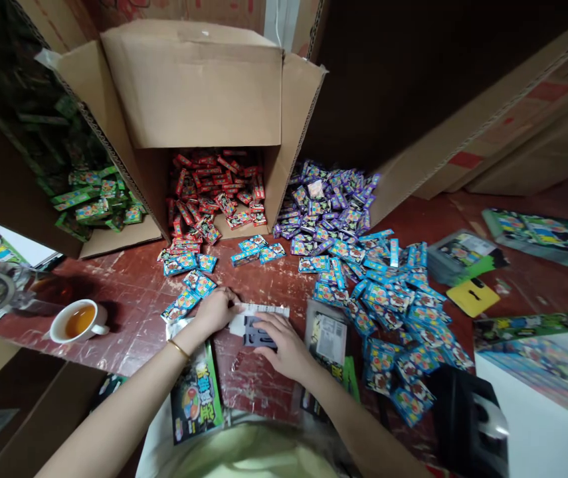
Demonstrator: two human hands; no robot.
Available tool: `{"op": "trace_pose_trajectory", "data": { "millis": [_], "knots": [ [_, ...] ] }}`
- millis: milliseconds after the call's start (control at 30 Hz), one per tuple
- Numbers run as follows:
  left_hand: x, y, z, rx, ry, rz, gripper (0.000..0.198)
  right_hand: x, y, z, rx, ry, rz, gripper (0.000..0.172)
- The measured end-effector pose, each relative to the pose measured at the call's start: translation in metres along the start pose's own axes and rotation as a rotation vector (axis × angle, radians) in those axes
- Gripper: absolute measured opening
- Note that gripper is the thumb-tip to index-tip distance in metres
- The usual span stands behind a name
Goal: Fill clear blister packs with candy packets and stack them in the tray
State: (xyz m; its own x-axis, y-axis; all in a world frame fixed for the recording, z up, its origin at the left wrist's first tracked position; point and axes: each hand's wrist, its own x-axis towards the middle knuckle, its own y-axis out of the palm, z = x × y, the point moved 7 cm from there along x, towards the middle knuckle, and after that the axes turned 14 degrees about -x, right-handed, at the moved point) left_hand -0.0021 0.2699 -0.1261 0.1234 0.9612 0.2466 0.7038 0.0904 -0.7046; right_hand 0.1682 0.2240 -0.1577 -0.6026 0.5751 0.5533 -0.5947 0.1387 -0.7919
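Observation:
My left hand (215, 309) is closed, its fingers curled at the left end of a white paper strip (276, 310); what lies between the fingertips is hidden. My right hand (284, 344) grips a flat grey piece with dark cutouts (252, 334), thumb on the near side and fingers over the far side. The grey piece overlaps the strip above the red table. Under my left forearm lies a black and green printed bag (194, 401). Beside my right wrist is a clear packet with a white label (331, 338). Blue candy packets (198, 283) lie just beyond my left hand.
Cardboard boxes hold green packets (94, 196), red packets (214, 179) and purple packets (336, 199). A heap of blue packets (388, 299) spreads rightward. A tea cup (75, 321) and a glass pot (24, 289) stand left. A yellow card (473, 299) and a black device (468, 418) are right.

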Motion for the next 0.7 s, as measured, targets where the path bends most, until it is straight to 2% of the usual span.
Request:
{"op": "trace_pose_trajectory", "data": {
  "millis": [67, 167, 233, 333, 467, 600, 700],
  "knots": [
    [0.002, 0.0, -0.001, 0.021, -0.006, 0.033, 0.015, 0.002, -0.014, -0.009, 0.07, 0.055, -0.049, 0.038],
    [0.003, 0.0, -0.004, 0.049, -0.006, 0.087, 0.015, 0.009, -0.037, -0.043, 0.134, 0.203, -0.189, 0.026],
    [0.003, 0.0, -0.007, 0.073, -0.013, 0.105, 0.016, 0.016, -0.04, -0.068, 0.157, 0.275, -0.172, 0.019],
    [0.004, 0.0, -0.009, 0.119, -0.034, 0.102, 0.015, 0.027, -0.035, -0.091, 0.204, 0.274, -0.061, 0.008],
    [0.006, 0.001, -0.009, 0.161, -0.046, 0.083, 0.015, 0.028, -0.041, -0.096, 0.267, 0.201, -0.035, 0.015],
    [0.006, 0.001, -0.008, 0.178, -0.043, 0.08, 0.016, 0.027, -0.044, -0.09, 0.326, 0.229, -0.103, 0.016],
    [0.005, 0.001, -0.007, 0.189, -0.039, 0.066, 0.017, 0.034, -0.029, -0.085, 0.406, 0.288, -0.106, 0.046]
  ]
}}
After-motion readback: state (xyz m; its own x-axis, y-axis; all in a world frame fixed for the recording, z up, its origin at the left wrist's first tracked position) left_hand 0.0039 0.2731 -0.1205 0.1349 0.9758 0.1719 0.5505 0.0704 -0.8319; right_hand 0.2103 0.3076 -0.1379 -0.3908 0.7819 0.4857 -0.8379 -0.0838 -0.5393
